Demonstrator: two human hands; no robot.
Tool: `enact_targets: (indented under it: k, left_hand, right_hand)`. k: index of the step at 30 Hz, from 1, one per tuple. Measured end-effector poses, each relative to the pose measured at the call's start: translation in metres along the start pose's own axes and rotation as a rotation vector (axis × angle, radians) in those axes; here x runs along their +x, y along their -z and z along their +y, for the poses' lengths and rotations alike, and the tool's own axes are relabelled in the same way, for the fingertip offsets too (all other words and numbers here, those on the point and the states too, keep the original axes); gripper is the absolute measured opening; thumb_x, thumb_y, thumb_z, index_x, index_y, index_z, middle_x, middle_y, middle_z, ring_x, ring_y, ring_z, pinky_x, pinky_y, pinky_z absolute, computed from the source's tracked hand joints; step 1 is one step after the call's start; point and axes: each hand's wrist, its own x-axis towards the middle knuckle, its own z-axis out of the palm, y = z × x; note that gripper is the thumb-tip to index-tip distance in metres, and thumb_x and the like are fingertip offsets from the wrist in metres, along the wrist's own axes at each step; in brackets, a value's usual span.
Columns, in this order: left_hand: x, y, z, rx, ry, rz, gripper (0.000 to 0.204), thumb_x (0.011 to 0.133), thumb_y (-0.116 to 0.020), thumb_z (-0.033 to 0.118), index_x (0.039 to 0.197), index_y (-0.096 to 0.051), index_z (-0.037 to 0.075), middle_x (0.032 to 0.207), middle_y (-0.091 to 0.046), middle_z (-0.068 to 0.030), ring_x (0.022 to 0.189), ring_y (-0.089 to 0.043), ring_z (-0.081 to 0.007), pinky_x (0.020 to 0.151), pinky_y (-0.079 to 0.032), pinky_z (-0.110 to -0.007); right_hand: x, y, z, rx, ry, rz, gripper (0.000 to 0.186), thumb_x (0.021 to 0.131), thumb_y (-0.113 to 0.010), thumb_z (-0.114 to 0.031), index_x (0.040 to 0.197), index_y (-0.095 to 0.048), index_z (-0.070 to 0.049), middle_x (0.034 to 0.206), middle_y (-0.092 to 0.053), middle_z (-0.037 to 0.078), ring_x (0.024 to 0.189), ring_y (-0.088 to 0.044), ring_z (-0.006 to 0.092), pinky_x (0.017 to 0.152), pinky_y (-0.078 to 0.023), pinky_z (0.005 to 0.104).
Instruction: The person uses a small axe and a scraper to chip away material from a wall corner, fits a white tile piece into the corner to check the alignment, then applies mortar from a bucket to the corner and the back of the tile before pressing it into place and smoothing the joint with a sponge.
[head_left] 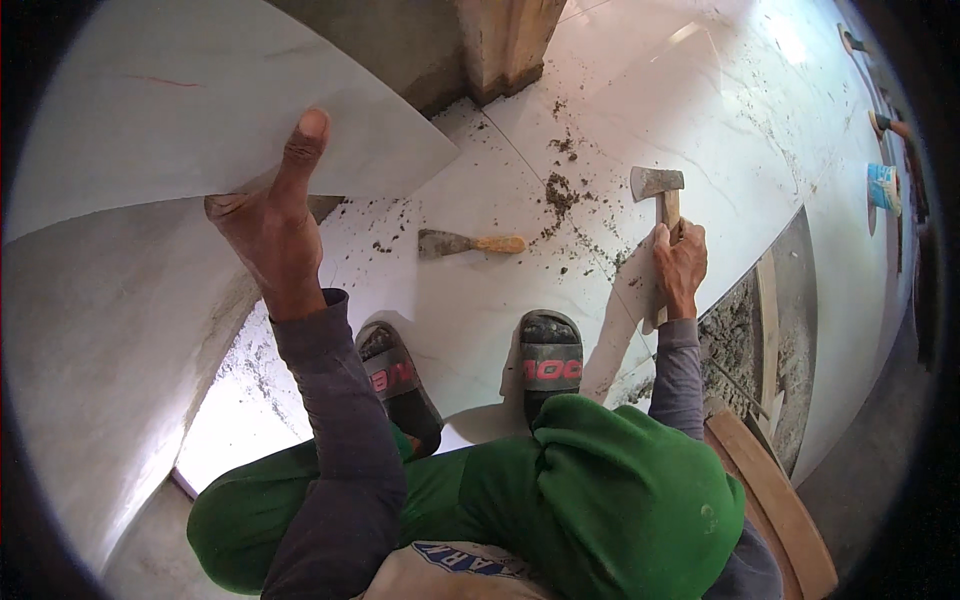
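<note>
The hatchet (658, 184) is grey with a tan handle (671, 208), the scraper (471, 243) grey with orange. The slab (225, 110) is pale grey with a red streak (165, 80); the trousers (620, 470) are green.

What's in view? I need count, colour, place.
Slab: one, pale grey, upper left
Hatchet: one, grey head, tan handle, centre right
Scraper: one, grey blade, yellowish handle, centre
Crumbs: many, dark, mostly upper centre
Floor tiles: several, white, centre and right
Pillar: one, brownish, top centre
Bucket: one, blue, right rim
Surface: one, grey, lower left
Wooden strip: one, tan, right
Rough patch: one, grey, beside strip
Board: one, brown, lower right
Unclear objects: two, brownish, upper right rim
Slippers: two, black, lower centre
Trousers: one pair, green, bottom
Left grip: one, grey-sleeved, thumb on slab
Right grip: one, grey-sleeved, around hatchet handle
</note>
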Motion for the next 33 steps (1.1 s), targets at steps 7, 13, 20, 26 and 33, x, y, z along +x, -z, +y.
enact_targets:
  k: [7, 13, 20, 26, 33]
  left_hand:
    - [-0.005, 0.014, 0.021, 0.183, 0.093, -0.009, 0.086, 0.072, -0.098, 0.04, 0.135, -0.058, -0.003, 0.126, -0.065, -0.0143, 0.118, -0.06, -0.0297, 0.113, -0.04, -0.045]
    - [-0.025, 0.033, 0.004, 0.251, 0.292, -0.068, 0.075, 0.076, -0.094, 0.043, 0.127, -0.063, -0.002, 0.12, -0.068, -0.0145, 0.113, -0.062, -0.0268, 0.107, -0.044, -0.041]
    - [-0.055, 0.092, -0.046, 0.373, 0.921, -0.452, 0.053, 0.087, -0.084, 0.044, 0.111, -0.07, 0.0, 0.109, -0.073, -0.013, 0.105, -0.069, -0.0205, 0.089, -0.052, -0.032]
    - [-0.089, 0.057, -0.099, 0.261, 1.186, -0.961, 0.061, 0.089, -0.075, 0.061, 0.109, -0.073, 0.003, 0.098, -0.077, -0.0086, 0.083, -0.074, -0.0176, 0.078, -0.058, -0.027]
    - [-0.197, -0.056, -0.172, 0.171, 1.097, -0.282, 0.052, 0.086, -0.085, 0.041, 0.067, -0.071, -0.005, 0.056, -0.065, -0.011, 0.049, -0.062, -0.0163, 0.042, -0.044, -0.032]
  right_hand:
    - [-0.03, 0.002, -0.046, -0.137, 0.039, 0.171, 0.044, 0.089, -0.072, -0.028, 0.124, -0.068, -0.001, 0.111, -0.061, 0.02, 0.107, -0.063, 0.0376, 0.089, -0.053, 0.0472]
    - [-0.081, -0.019, -0.146, 0.402, 0.622, 0.004, 0.042, 0.085, -0.076, -0.024, 0.117, -0.066, 0.002, 0.118, -0.061, 0.021, 0.109, -0.059, 0.0386, 0.097, -0.049, 0.0474]
    - [-0.097, -0.067, -0.177, 0.274, 0.788, -0.203, 0.031, 0.087, -0.071, -0.023, 0.107, -0.069, 0.001, 0.105, -0.06, 0.016, 0.104, -0.057, 0.0329, 0.087, -0.048, 0.0445]
    - [-0.102, -0.042, -0.164, 0.347, 0.719, -0.109, 0.025, 0.085, -0.075, -0.018, 0.103, -0.069, 0.0, 0.099, -0.061, 0.015, 0.101, -0.06, 0.0338, 0.087, -0.049, 0.0449]
    - [-0.067, 0.028, -0.017, -0.101, 0.036, 0.237, 0.054, 0.084, -0.076, -0.028, 0.127, -0.059, 0.001, 0.108, -0.056, 0.022, 0.103, -0.059, 0.0394, 0.083, -0.051, 0.0503]
